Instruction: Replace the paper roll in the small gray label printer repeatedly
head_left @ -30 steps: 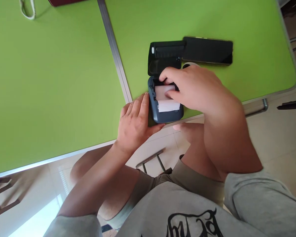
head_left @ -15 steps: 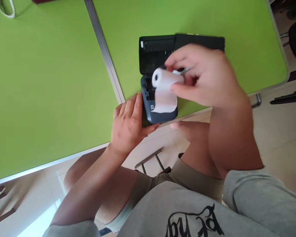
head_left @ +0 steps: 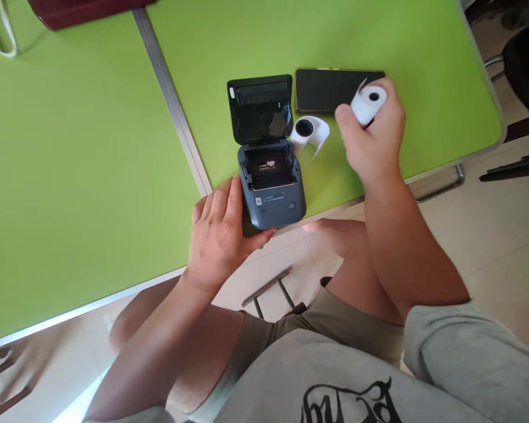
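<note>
One rounded, blue-grey plastic printer (head_left: pixel 273 212) stands open on the smooth green table (head_left: pixel 92 147), its print (head_left: pixel 273 198) too small to read. One white paper roll (head_left: pixel 320 130) lies curling beside it; the right hand (head_left: pixel 374 144) pinches a second roll (head_left: pixel 362 110) in its grip. The left hand (head_left: pixel 218 232) lies against the printer, its grip spread.

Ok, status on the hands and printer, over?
Left hand against printer, lid open. Right hand gripping paper roll. Second roll beside printer, phone beyond.

two paper rolls (head_left: pixel 364 111) (head_left: pixel 316 126), one printer (head_left: pixel 272 202), one phone (head_left: pixel 321 91), one cord (head_left: pixel 9 28) and one dark red object (head_left: pixel 79 12).
</note>
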The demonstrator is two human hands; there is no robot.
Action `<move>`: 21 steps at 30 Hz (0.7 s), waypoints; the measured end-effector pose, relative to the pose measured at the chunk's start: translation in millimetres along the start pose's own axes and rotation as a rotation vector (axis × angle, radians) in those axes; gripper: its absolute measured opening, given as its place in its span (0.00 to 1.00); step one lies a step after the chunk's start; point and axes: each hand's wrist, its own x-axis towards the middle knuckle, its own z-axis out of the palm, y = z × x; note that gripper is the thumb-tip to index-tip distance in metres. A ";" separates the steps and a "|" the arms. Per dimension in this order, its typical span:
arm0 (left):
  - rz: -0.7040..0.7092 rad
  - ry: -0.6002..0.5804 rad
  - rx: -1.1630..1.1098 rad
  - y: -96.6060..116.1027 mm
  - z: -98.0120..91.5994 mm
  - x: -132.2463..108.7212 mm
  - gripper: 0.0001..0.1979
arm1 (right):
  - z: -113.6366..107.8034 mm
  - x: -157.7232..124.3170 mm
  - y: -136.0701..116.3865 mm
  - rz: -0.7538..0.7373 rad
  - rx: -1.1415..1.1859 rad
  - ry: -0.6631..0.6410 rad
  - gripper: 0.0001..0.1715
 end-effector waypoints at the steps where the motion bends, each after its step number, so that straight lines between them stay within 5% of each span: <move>1: -0.003 -0.008 -0.002 0.1 -0.3 0.1 0.51 | -0.6 -0.3 0.3 -0.034 -0.063 0.028 0.13; 7: -0.016 -0.013 -0.014 0.9 -0.4 -0.3 0.52 | -4.3 -5.7 -0.6 -0.130 -0.272 -0.043 0.21; 12: 0.001 -0.014 -0.026 0.6 -1.4 -0.6 0.52 | -4.0 -25.2 -25.4 -0.372 -0.260 0.170 0.22; 15: -0.008 -0.023 -0.036 0.4 -2.1 -0.4 0.52 | 5.8 -36.4 -39.3 -0.494 -0.260 0.060 0.24; 21: -0.007 -0.028 -0.046 0.4 -2.1 -0.5 0.51 | 24.6 -38.3 -39.2 -0.433 -0.256 -0.085 0.24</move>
